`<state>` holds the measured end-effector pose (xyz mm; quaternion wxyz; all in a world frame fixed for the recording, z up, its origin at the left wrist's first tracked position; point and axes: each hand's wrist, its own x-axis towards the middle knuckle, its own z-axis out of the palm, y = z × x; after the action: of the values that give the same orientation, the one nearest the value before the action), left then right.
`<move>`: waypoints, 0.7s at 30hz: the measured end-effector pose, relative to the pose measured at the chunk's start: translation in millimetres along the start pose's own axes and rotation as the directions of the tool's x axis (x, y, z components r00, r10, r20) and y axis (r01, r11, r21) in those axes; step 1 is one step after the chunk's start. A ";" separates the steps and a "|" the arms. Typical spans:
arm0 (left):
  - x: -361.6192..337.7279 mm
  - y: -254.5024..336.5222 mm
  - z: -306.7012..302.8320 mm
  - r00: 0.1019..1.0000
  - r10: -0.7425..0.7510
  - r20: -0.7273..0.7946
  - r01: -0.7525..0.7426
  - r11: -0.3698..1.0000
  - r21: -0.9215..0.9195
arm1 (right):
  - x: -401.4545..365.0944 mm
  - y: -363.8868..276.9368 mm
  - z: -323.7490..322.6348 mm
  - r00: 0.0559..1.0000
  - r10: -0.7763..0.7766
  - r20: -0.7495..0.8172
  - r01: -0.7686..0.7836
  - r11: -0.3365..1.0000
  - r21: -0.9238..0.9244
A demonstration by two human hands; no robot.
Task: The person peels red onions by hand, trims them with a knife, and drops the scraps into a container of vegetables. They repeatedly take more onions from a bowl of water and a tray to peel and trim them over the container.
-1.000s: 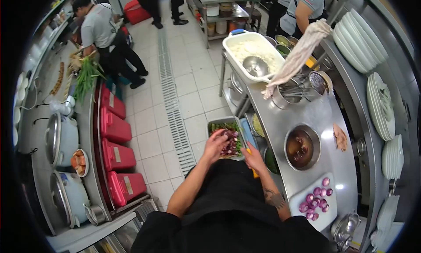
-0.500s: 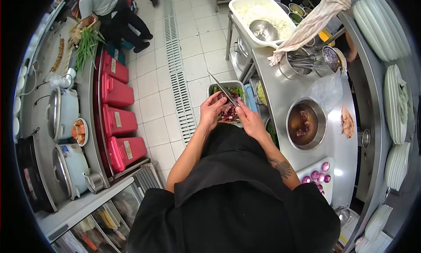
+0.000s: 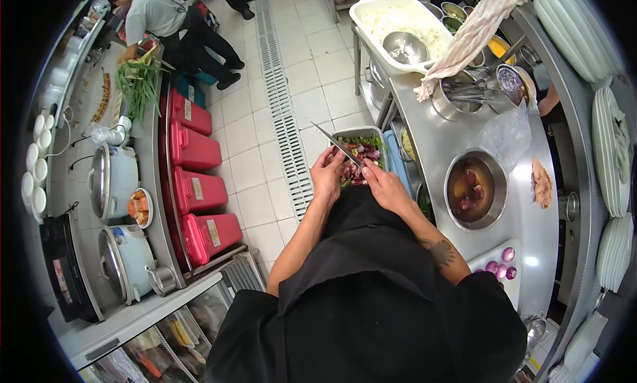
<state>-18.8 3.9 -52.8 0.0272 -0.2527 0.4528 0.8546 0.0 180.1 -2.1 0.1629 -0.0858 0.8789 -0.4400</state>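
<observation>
My right hand (image 3: 386,190) is closed round the handle of a knife (image 3: 337,143), whose blade points up and to the left. Close beside it, my left hand (image 3: 327,178) has its fingers curled under the blade, around what looks like a red onion, mostly hidden by fingers and knife. Both hands are over a bin (image 3: 355,130) of purple onion skins and green trimmings. To the right, a metal pot (image 3: 502,196) holds brownish water with several red onions (image 3: 466,202) in it. Several peeled purple onions (image 3: 508,254) lie on a white cutting board (image 3: 514,283).
Right of me runs a steel table (image 3: 424,127) with a white tub (image 3: 391,68), a plastic bag (image 3: 497,136) and a pot of whisks (image 3: 446,111). Stacked plates (image 3: 614,253) stand beyond. Red bins (image 3: 211,237) line the left counter, where another person (image 3: 156,18) handles green leaves (image 3: 142,81).
The whole view has shifted, so most things appear further right. My hands stay together over the bin with the knife. The other person at the far left leans further into view.
</observation>
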 end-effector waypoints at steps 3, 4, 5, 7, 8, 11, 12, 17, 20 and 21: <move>4.7 -4.5 -3.2 0.998 0.062 -0.010 -0.062 0.997 0.045 | 2.5 -5.1 -1.1 0.999 0.036 0.019 -0.035 0.999 -0.029; 0.9 -0.6 0.3 0.998 0.060 -0.027 -0.057 0.994 0.096 | 3.8 -3.0 2.2 1.000 0.002 0.003 -0.002 1.000 0.001; -1.2 -0.6 0.0 0.996 0.084 -0.002 -0.083 0.987 0.141 | 6.4 2.4 7.6 0.999 -0.037 -0.034 0.038 0.999 0.022; -4.5 -5.6 0.5 0.990 0.127 -0.063 -0.115 0.980 0.164 | 13.3 3.0 10.8 0.990 -0.118 -0.070 0.121 0.992 0.041; -10.8 2.8 7.7 0.991 0.113 -0.075 -0.105 0.989 0.109 | 15.0 0.3 8.8 0.995 -0.086 -0.041 0.087 0.996 0.036; -12.3 1.4 6.8 0.979 0.190 -0.068 -0.173 0.963 0.206 | 22.7 -3.7 9.9 0.998 -0.065 -0.005 0.066 0.997 0.042; -16.7 3.5 9.4 0.976 0.208 -0.058 -0.192 0.958 0.216 | 24.6 -4.2 10.5 0.998 -0.058 0.006 0.057 0.997 0.059; -27.1 -3.3 5.9 0.976 0.214 -0.035 -0.201 0.953 0.227 | 29.0 -16.2 12.6 0.998 0.001 0.057 -0.002 1.000 0.021; -29.1 -20.6 2.1 0.981 0.193 0.019 -0.190 0.941 0.281 | 40.5 -1.9 16.0 0.995 -0.099 -0.009 0.099 0.991 0.091; -31.3 -12.1 5.1 0.987 0.147 0.063 -0.157 0.965 0.210 | 44.8 -0.6 20.4 0.988 -0.143 -0.049 0.149 0.976 0.160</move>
<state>9.7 20.7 -45.4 -0.0008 -0.1928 0.5594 0.8062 -34.3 151.3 -22.5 0.1201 -0.1284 0.8341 -0.5229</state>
